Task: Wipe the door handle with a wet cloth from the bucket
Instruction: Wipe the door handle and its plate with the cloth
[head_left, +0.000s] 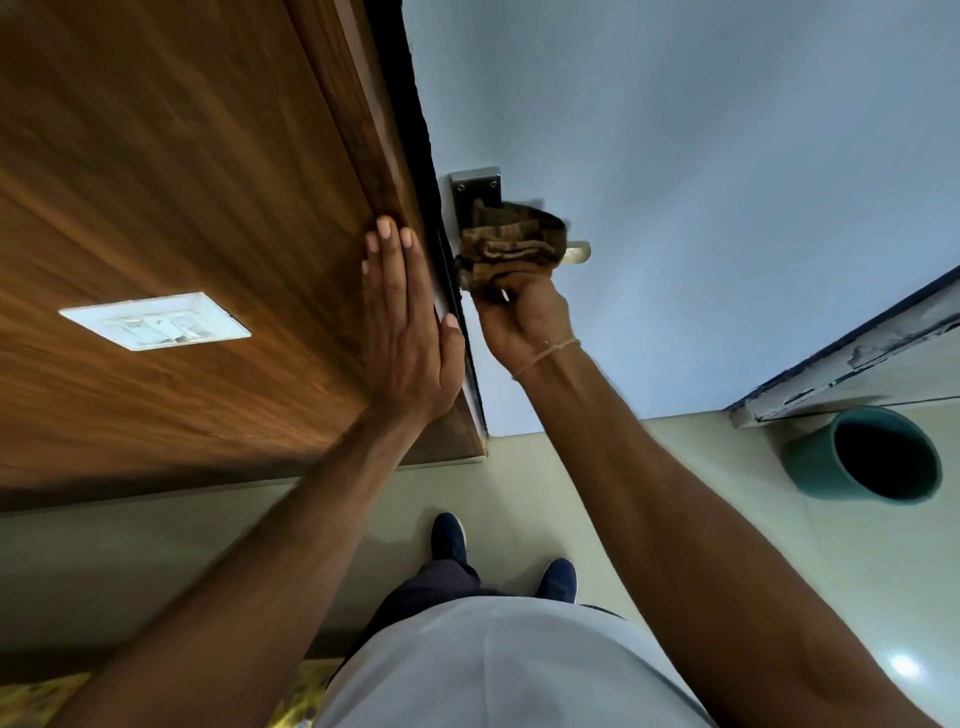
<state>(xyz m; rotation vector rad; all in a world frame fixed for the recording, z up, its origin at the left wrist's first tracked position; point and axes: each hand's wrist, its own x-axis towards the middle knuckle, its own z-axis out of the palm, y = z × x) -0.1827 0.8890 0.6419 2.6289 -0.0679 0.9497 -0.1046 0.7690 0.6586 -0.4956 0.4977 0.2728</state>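
Note:
A metal door handle (577, 253) with a steel backplate (475, 187) sits on the pale blue door (701, 182). A brown patterned cloth (511, 241) is wrapped over the lever, leaving only its tip showing. My right hand (524, 325) grips the cloth from below, pressing it onto the handle. My left hand (402, 322) lies flat with fingers together against the wooden frame (374, 171) beside the door edge, holding nothing. A teal bucket (865, 454) stands on the floor at the right, its inside dark.
A wood-panelled wall (156, 182) with a white switch plate (156, 321) fills the left. Beige floor tiles (519, 478) lie below, with my two blue shoes (449, 535) on them. A worn skirting edge (857, 353) runs behind the bucket.

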